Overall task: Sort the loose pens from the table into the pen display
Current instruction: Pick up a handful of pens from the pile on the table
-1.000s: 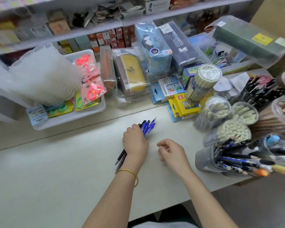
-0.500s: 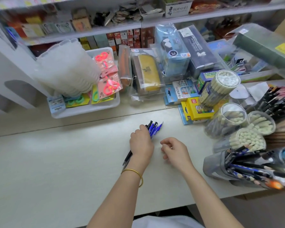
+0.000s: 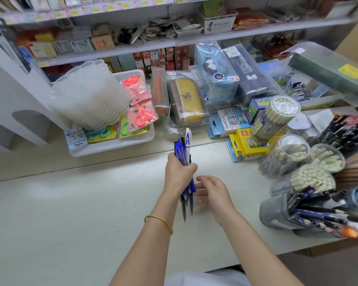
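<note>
My left hand [image 3: 179, 174] grips a bundle of blue and black pens [image 3: 183, 150], with one white pen among them, and holds it upright above the pale table [image 3: 70, 213]. The pens stick out above and below the fist. Just to the right, my right hand [image 3: 212, 190] hovers beside the bundle's lower end, its fingers loosely curled and holding nothing. At the table's right edge the pen display [image 3: 277, 213] is a grey holder full of pencils and pens, with clear tubs of pencils [image 3: 287, 153] behind it.
A white tray [image 3: 116, 144] with scissors packs and stacked plastic lids stands at the back left. Pencil cases, boxes and crayon packs [image 3: 248, 144] crowd the back middle under shelves. A white stand [image 3: 12, 104] is at the far left.
My left hand has lifted the bundle of pens off the table and turned it upright. My right hand stayed beside it and opened a little.
</note>
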`<state>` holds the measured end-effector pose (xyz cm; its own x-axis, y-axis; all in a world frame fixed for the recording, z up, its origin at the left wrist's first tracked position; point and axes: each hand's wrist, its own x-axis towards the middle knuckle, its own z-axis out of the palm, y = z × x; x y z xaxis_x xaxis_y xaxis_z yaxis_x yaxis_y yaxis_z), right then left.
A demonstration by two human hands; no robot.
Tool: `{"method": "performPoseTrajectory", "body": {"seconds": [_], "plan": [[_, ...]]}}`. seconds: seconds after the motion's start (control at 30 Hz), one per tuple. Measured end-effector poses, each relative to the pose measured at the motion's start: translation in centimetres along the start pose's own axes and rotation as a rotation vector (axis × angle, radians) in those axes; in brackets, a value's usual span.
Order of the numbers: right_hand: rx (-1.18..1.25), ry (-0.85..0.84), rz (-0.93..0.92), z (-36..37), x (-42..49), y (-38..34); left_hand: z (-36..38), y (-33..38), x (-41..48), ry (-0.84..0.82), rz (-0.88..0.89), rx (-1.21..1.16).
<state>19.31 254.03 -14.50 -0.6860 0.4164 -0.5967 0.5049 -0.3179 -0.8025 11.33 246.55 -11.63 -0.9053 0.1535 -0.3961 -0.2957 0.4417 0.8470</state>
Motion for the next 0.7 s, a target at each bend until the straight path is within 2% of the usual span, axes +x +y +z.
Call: {"method": "performPoseTrajectory", "body": {"seconds": [0.1,0.2,0.33,0.5,0.7], "plan": [[0.194,0.009,0.142,0.8,-0.3,-0.2,-0.4,1.5,-0.2,0.041,0.056,-0.186],[0.545,-0.074,0.329,1.3,-1.2,-1.1,-0.9,3.0,-0.7,0.050,0.152,-0.319],[0.890,-0.130,0.332,1.9,-2.0,-2.9,-1.3,4.3,-1.6,0.015,0.279,-0.410],[1.033,-0.143,0.280,2.3,-1.5,-4.6,-1.4,4.9,-2.7,-0.068,0.394,-0.480],[0.998,-0.294,0.206,2.7,-0.3,-5.2,-1.4,5.3,-3.9,-0.059,0.459,-0.490]]}}
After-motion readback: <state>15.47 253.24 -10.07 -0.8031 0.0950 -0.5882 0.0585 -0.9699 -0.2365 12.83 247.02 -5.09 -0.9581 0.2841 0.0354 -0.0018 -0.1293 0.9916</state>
